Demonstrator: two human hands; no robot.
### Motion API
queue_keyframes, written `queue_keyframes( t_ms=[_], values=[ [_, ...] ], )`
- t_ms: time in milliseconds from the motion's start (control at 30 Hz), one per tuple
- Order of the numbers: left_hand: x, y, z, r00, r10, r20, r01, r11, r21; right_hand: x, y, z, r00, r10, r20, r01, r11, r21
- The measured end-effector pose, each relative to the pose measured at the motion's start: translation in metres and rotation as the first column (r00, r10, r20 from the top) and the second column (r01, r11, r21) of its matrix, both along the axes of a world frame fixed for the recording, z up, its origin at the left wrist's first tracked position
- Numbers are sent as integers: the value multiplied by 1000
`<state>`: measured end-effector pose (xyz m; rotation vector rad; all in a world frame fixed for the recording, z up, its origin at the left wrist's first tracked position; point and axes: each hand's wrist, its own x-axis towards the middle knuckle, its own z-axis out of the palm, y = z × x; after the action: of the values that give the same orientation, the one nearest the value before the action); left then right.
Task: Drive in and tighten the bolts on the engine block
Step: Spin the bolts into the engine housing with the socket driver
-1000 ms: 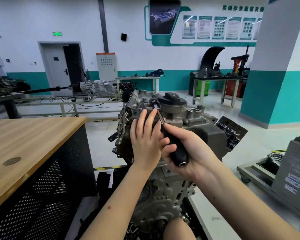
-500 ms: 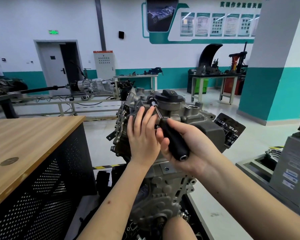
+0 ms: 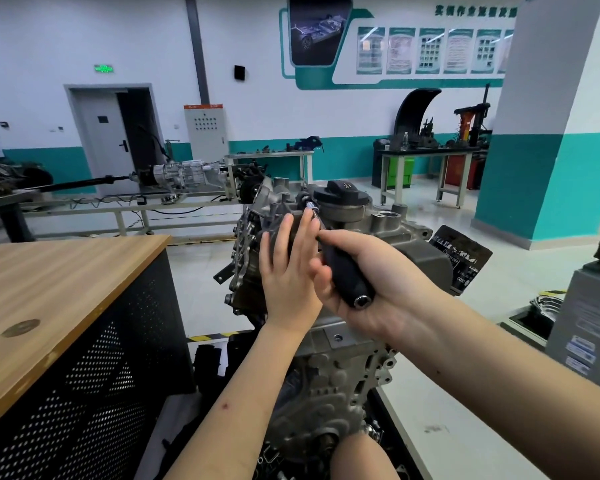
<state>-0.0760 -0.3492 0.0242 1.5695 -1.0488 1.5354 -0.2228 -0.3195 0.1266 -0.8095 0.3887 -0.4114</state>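
One engine block (image 3: 329, 386), grey cast metal, centre of view, standing on a dark stand just right of the wooden desk (image 3: 59, 289). One black oil filler cap (image 3: 340, 190) on its top. One driver (image 3: 343, 275), black handle, thin chrome shaft ending in a small socket at the block's upper edge just left of the cap. The bolt itself is hidden under the socket, so no bolt count is possible.

Two hands, both yours. Your right hand (image 3: 385, 289) grips the driver handle, fingers curled around it, butt end of the handle facing the camera. Your left hand (image 3: 288, 271) lies flat against the block beside the shaft, fingers straight and close together, fingertips reaching up near the socket (whether they touch the shaft, cannot tell).

Background: one grey door (image 3: 99, 140), one control cabinet (image 3: 207, 131), one gearbox (image 3: 184, 173) with a long shaft on a frame.

Against half a second ago: your left fingers are straighter and reach higher toward the socket. Your right grip looks much the same, and the socket sits at the same spot.
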Motion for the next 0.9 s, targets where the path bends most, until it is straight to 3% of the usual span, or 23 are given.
queue_keyframes(
  t_ms=[233, 533, 700, 900],
  values=[
    [0, 2, 2, 998, -3, -69, 5, 1000, 25, 0, -6, 3, 991, 107, -81, -111, 993, -45],
    [1, 1, 1, 999, 25, 26, -25, 1000, -5, -6, -11, -2, 998, 6, -63, -8, 1000, -30],
    [1, 3, 1, 1000, 8, 17, -9, 1000, 13, -4, -15, -7, 992, 39, -119, -45, 998, -50],
    [-1, 3, 2, 1000, 17, 3, -18, 999, 28, -7, -12, 1, 1000, 5, -26, -6, 999, -35]
  ],
)
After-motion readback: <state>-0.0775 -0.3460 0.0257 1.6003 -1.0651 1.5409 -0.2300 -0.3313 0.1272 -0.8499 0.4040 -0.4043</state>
